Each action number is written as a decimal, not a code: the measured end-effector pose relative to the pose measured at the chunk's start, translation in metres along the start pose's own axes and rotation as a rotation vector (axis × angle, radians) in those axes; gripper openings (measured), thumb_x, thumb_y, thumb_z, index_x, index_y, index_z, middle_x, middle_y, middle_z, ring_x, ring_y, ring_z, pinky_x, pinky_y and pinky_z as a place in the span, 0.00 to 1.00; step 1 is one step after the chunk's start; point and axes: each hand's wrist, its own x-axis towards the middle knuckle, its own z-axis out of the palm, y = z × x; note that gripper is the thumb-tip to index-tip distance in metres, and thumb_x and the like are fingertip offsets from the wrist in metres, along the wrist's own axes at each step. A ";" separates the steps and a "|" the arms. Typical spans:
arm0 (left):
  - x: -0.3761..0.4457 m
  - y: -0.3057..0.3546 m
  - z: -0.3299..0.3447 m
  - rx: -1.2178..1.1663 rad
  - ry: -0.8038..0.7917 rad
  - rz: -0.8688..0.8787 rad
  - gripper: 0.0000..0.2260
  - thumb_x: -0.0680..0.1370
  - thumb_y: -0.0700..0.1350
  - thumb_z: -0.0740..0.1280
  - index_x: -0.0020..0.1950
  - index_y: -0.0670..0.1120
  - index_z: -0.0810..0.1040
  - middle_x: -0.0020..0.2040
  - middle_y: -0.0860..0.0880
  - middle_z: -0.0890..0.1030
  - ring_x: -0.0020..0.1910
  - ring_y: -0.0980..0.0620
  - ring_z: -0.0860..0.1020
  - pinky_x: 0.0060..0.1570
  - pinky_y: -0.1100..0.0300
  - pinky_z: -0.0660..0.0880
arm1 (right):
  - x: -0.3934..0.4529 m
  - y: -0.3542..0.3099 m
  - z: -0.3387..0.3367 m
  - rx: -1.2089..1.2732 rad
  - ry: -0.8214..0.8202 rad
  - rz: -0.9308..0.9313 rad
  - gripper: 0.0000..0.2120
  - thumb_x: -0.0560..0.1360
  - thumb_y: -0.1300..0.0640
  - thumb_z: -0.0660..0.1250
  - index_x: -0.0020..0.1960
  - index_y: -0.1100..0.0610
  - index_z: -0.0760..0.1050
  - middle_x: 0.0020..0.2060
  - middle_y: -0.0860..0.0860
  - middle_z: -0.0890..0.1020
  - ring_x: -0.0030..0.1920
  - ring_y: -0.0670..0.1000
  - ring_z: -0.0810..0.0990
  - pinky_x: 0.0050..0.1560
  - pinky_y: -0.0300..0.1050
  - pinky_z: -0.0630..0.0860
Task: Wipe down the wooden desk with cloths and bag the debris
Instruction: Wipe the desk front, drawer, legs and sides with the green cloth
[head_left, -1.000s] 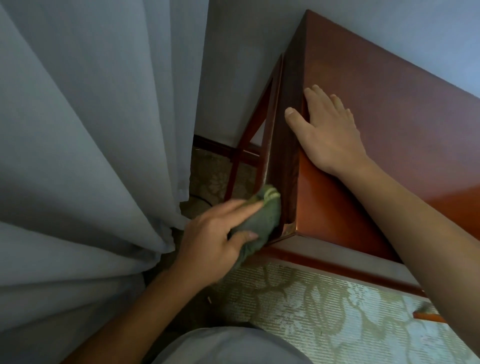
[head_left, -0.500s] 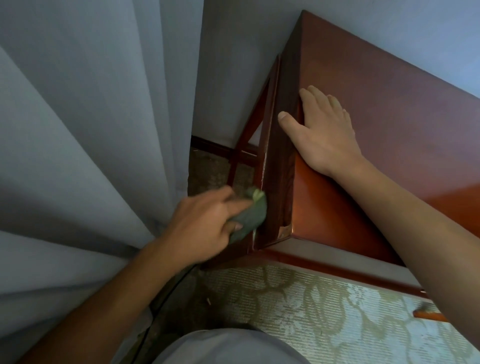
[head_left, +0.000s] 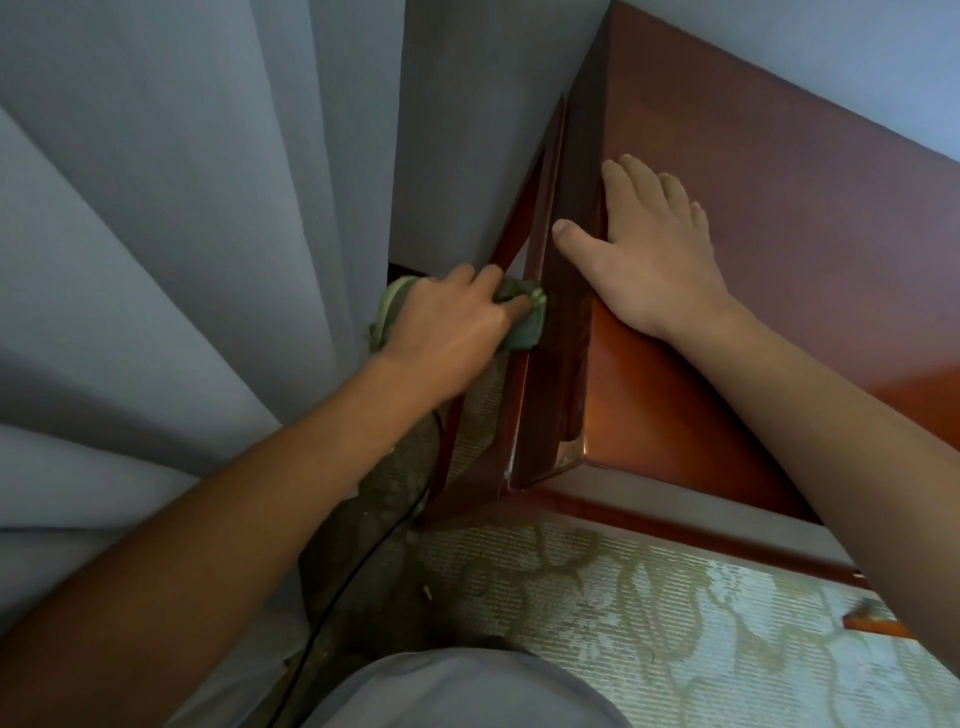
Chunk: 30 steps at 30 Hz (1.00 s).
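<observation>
The red-brown wooden desk (head_left: 779, 218) fills the upper right, its near corner pointing down toward me. My left hand (head_left: 447, 322) holds a green cloth (head_left: 524, 317) and presses it against the desk's left side panel, about halfway along. Part of the cloth also shows behind my wrist. My right hand (head_left: 649, 254) lies flat on the desktop at its left edge, fingers straight, thumb hanging over the side.
A pale blue curtain (head_left: 182, 234) hangs close on the left, touching my left arm. A black cable (head_left: 363, 551) runs over the patterned carpet (head_left: 649, 613) below the desk corner. A wall (head_left: 779, 47) stands behind the desk.
My left hand has slid the cloth away from me along the desk's side panel, from near the front corner to about the middle. My right hand has stayed put.
</observation>
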 end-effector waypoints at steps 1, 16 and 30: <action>0.002 -0.001 -0.002 0.042 0.013 0.022 0.22 0.74 0.43 0.74 0.69 0.49 0.80 0.52 0.41 0.80 0.47 0.39 0.79 0.34 0.53 0.63 | 0.000 0.000 0.000 -0.003 -0.003 0.002 0.40 0.79 0.33 0.52 0.83 0.54 0.55 0.83 0.53 0.56 0.82 0.62 0.54 0.79 0.67 0.53; -0.038 0.023 -0.022 0.044 -0.007 0.088 0.18 0.71 0.41 0.68 0.60 0.43 0.85 0.49 0.41 0.80 0.44 0.38 0.79 0.34 0.51 0.73 | -0.005 -0.001 -0.007 0.005 -0.146 -0.059 0.29 0.82 0.34 0.51 0.82 0.38 0.58 0.85 0.50 0.45 0.83 0.64 0.41 0.80 0.70 0.40; -0.143 0.065 -0.046 -0.162 -0.084 0.074 0.28 0.65 0.42 0.75 0.65 0.47 0.82 0.53 0.45 0.80 0.45 0.44 0.79 0.32 0.51 0.76 | -0.005 -0.002 -0.005 0.030 -0.129 -0.051 0.21 0.82 0.35 0.53 0.71 0.36 0.72 0.85 0.51 0.48 0.83 0.64 0.44 0.79 0.70 0.42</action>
